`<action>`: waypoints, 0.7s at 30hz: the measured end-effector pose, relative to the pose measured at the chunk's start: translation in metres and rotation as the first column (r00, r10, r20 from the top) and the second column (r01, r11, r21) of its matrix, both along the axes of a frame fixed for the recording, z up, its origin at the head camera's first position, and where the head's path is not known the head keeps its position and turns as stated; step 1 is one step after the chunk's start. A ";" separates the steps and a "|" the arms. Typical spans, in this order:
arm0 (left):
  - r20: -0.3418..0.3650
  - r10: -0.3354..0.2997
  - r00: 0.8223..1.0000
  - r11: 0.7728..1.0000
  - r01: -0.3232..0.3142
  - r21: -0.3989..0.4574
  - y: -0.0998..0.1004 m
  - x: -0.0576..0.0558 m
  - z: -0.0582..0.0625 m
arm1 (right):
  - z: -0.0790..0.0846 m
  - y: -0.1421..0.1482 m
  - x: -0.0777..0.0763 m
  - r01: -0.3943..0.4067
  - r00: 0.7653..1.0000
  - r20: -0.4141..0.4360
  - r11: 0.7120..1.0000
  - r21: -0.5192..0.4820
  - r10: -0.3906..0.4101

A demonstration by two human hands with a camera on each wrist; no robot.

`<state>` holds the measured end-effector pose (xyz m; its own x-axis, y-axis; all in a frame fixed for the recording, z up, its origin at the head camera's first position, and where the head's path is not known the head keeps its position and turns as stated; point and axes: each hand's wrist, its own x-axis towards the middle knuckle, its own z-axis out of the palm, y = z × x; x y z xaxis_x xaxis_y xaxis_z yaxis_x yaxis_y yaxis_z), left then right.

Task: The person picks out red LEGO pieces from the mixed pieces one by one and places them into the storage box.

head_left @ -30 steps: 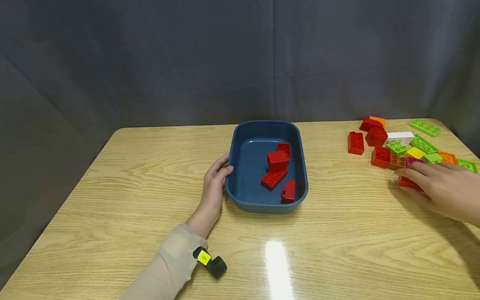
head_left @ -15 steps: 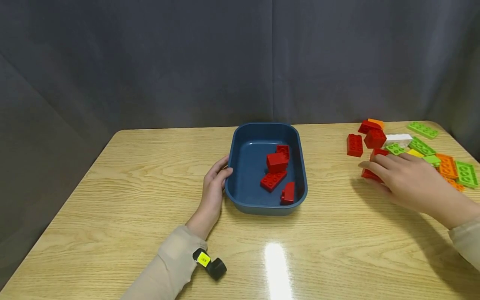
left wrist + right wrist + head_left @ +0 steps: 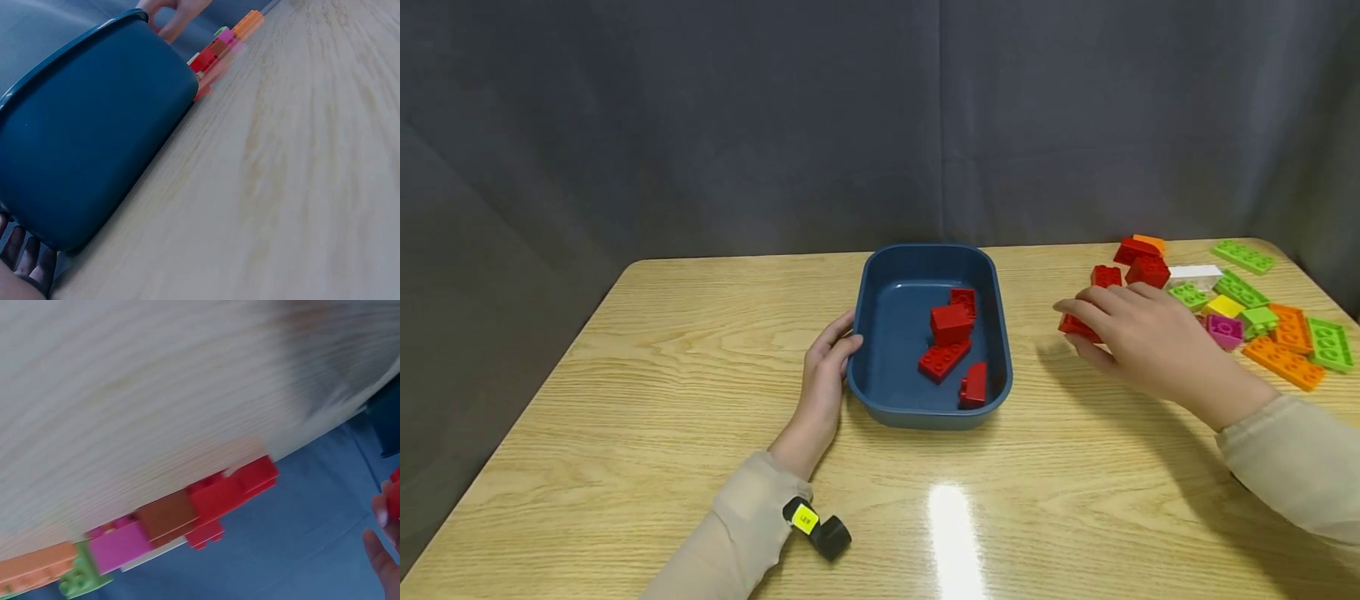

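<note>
My left hand (image 3: 826, 371) holds the left side of a blue plastic bin (image 3: 861, 379), thumb at the rim; in the left wrist view its curled fingers (image 3: 28, 259) show by the bin's lower end. Several red toy building bricks (image 3: 951, 323) lie inside on the right. My right hand (image 3: 1138, 342) pinches a red toy brick (image 3: 1078, 327) between thumb and fingers, raised over the table right of the bin. Part of this brick (image 3: 394, 499) shows at the right edge of the right wrist view; the hand covers the rest.
Mixed toy bricks lie at the table's right: a yellow brick (image 3: 1223, 307), a purple brick (image 3: 1225, 332), an orange plate (image 3: 1285, 363), a green plate (image 3: 1330, 343), a white brick (image 3: 1195, 277) and red bricks (image 3: 1147, 271). A dark curtain (image 3: 775, 125) hangs behind the table.
My right hand has moved left from the brick pile toward the bin, carrying the red toy brick, uncovering the purple and orange pieces. The left hand and bin have stayed put.
</note>
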<state>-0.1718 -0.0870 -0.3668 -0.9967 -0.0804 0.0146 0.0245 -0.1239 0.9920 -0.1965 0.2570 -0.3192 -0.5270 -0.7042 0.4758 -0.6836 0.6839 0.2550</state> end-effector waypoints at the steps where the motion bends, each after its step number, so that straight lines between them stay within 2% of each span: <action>1: -0.001 0.002 1.000 1.000 -0.002 0.004 0.000 0.000 0.000 | 0.001 -0.004 -0.001 -0.005 1.000 0.000 1.000 -0.006 0.005; 9: -0.007 -0.001 1.000 1.000 0.001 0.009 0.001 0.000 0.000 | 0.007 -0.028 -0.003 -0.044 0.999 -0.012 0.996 -0.076 0.044; 17: -0.002 -0.002 1.000 1.000 0.002 0.016 0.001 0.000 0.001 | 0.013 -0.047 -0.004 -0.079 0.996 -0.038 0.991 -0.110 0.076; 21: -0.003 -0.002 1.000 1.000 0.002 0.013 0.001 0.000 0.001 | 0.015 -0.057 -0.005 -0.081 0.997 -0.019 0.990 -0.113 0.080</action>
<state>-0.1720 -0.0861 -0.3662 -0.9968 -0.0785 0.0164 0.0271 -0.1366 0.9903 -0.2013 0.1995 -0.3044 -0.4634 -0.6851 0.5620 -0.7343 0.6519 0.1893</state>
